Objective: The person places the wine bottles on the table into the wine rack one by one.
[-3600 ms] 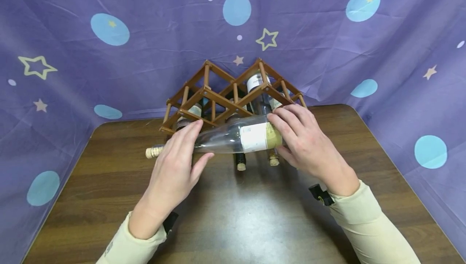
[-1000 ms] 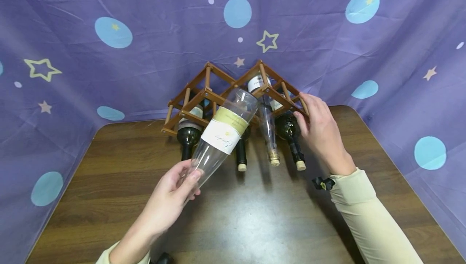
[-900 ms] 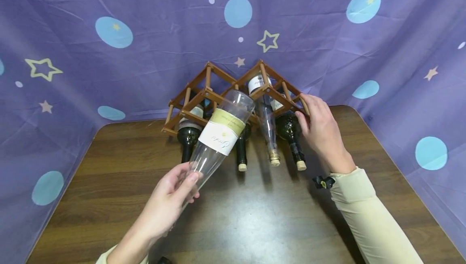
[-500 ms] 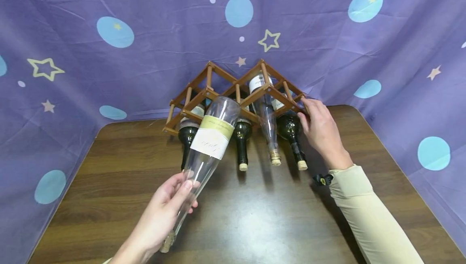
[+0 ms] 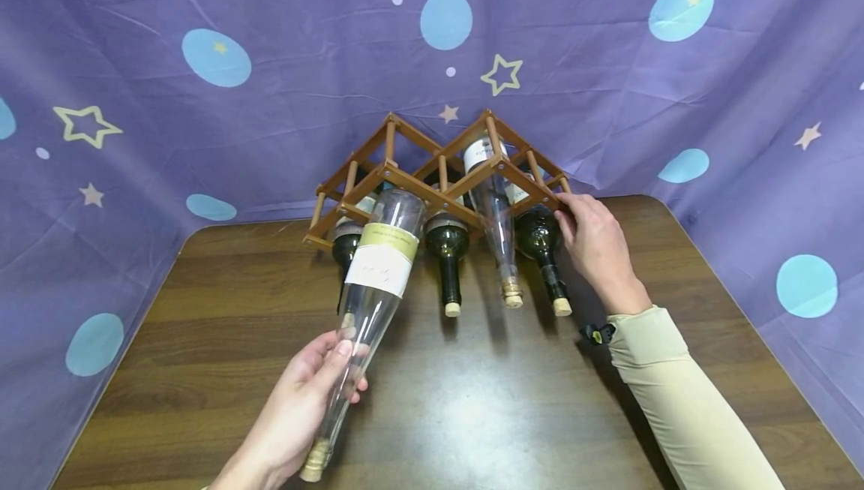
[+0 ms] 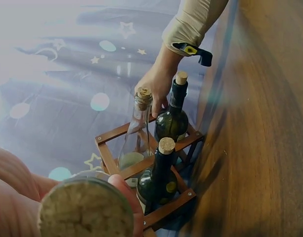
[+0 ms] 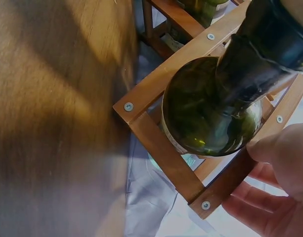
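Observation:
My left hand [image 5: 304,392] grips a clear glass wine bottle [image 5: 381,265] round its neck. The bottle slants with its corked end toward me and its base up at the front of the wooden wine rack [image 5: 413,184], left of centre. In the left wrist view its cork [image 6: 87,207] fills the near corner. My right hand [image 5: 597,246] holds the rack's right end, and in the right wrist view the thumb [image 7: 265,148] lies on the front slat with fingers behind it. A dark green bottle [image 7: 205,113] lies in the cell beside that hand.
Other corked bottles lie in the rack, necks toward me: a clear one [image 5: 498,227], a dark one at the middle [image 5: 448,242] and a dark one [image 5: 346,250] partly hidden at left. A purple patterned cloth [image 5: 304,85] hangs behind the wooden table [image 5: 223,302].
The right hand has gone from the clear bottle's base to the rack's end. The left hand now grips the neck, and the bottle has turned, then moved left and toward me.

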`<state>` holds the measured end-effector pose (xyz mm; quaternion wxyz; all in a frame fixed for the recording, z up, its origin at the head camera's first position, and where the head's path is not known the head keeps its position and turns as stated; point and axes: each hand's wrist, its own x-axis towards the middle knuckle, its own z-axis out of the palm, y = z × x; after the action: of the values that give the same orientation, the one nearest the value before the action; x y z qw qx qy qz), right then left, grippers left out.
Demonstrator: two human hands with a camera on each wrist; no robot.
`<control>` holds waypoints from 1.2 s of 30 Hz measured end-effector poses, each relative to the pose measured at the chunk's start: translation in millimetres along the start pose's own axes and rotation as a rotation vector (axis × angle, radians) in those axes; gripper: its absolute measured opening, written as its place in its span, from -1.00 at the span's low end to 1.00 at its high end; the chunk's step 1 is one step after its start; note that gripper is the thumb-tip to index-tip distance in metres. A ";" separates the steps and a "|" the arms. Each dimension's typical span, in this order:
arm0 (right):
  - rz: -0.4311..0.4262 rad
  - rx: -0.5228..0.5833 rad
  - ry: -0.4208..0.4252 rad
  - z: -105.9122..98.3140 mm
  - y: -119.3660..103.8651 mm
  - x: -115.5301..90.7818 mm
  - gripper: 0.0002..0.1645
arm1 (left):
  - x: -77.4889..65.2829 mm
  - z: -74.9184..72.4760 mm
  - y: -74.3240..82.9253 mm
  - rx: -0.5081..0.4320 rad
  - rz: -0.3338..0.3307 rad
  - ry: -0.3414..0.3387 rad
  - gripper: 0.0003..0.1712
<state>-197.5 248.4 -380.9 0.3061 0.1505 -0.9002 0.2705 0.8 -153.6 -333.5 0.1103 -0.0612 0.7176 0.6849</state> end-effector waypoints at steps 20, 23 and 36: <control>0.001 -0.007 -0.004 0.5 0.1 1.2 -0.69 | 12.7 -0.1 1.3 -0.111 -0.038 -0.029 -0.59; -0.002 -0.003 -0.001 0.9 0.6 0.9 -0.69 | 15.4 0.4 4.1 -0.117 -0.048 -0.042 -0.57; 0.008 -0.005 0.004 0.7 0.1 -0.1 -0.68 | 30.3 4.1 22.4 -0.234 -0.076 -0.099 -0.52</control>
<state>-197.8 248.1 -381.5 0.3073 0.1456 -0.9009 0.2698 -33.5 -146.4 -319.3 0.1637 -0.0670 0.6238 0.7613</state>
